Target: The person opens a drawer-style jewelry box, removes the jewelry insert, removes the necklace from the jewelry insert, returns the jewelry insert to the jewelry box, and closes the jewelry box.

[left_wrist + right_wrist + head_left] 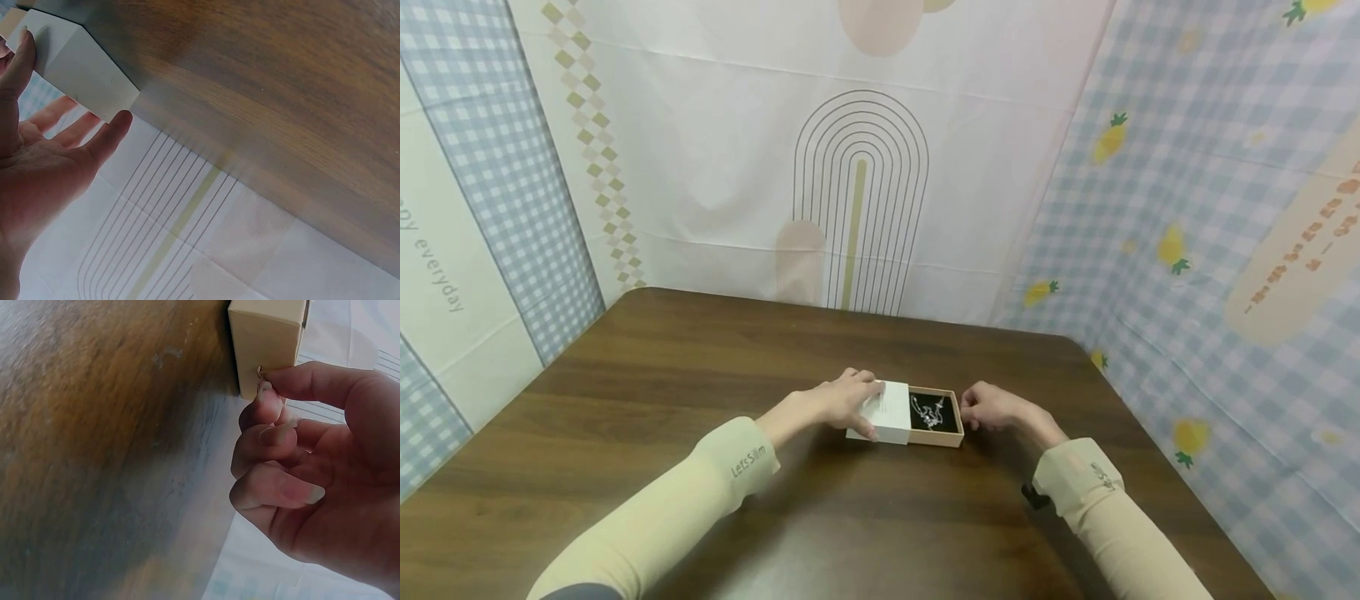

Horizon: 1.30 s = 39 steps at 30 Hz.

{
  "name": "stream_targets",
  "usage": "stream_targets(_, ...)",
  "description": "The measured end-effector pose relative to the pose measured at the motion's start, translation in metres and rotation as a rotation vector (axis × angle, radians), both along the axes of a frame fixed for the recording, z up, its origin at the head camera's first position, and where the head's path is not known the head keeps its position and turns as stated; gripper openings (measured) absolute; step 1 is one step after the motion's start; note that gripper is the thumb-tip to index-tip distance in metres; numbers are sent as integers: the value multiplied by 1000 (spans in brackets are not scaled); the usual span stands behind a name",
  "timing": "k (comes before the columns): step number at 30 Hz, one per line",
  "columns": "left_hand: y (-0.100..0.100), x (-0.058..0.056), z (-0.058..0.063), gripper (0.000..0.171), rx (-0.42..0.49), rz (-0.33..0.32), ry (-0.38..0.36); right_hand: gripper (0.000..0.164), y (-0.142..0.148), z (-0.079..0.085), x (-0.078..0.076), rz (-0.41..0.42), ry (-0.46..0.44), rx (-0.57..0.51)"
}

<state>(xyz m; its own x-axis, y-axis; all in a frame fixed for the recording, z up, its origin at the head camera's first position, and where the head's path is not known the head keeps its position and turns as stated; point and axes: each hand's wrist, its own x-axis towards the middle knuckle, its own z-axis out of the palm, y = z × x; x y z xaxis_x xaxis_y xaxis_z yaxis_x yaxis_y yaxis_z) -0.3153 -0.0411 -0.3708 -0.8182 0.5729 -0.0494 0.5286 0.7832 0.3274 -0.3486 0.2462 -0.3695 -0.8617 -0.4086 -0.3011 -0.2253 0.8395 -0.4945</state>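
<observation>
A slide-out jewellery box lies on the table, its tan drawer (936, 440) partly out of the white sleeve (892, 417) on the right. On the black lining (948, 408) of the drawer rests a silver chain necklace (929, 413). My left hand (844, 402) grips the sleeve from the left, thumb on the near side and fingers across to the far side. At the drawer's end my right hand (992, 406) pinches a small pull loop (260, 370) between thumb and index finger, the other fingers curled below. The loop is mostly hidden by the fingertips.
The brown wooden table (715, 358) has rounded far corners. Behind it hangs a white patterned cloth (722, 150), with blue checked cloth (1150, 333) along the right side. A dark band (1035, 497) shows at my right wrist.
</observation>
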Motion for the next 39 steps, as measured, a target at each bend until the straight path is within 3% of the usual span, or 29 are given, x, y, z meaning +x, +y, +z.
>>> stream_targets(4, 1, 0, 0, 80, -3, -2, 0, 13, 2, 0, 2, -13, 46, -2)
stream_targets(8, 0, 0, -1, 80, 0, -2, 1, 9, -1, 3, 4, 1, 200, -33)
stream_targets(11, 0, -1, -1, 79, 3, 5, 0, 12, -7, 5, 5, 53, 315, -57)
stream_targets(14, -1, -1, -1, 79, 5, 9, -1, 16, -14, 7, 5, 108, 366, -35)
stream_targets(23, 1, -2, -2, 80, -6, -2, 5, 20, -26, -1, 4, 96, 331, 185)
stream_targets(30, -1, -2, -2, 81, -2, 12, 11, 18, -29, -2, 0, 122, 353, 159)
stream_targets(39, 1, 0, -1, 78, 5, -2, 14, 17, -25, -3, -2, 54, 362, 62)
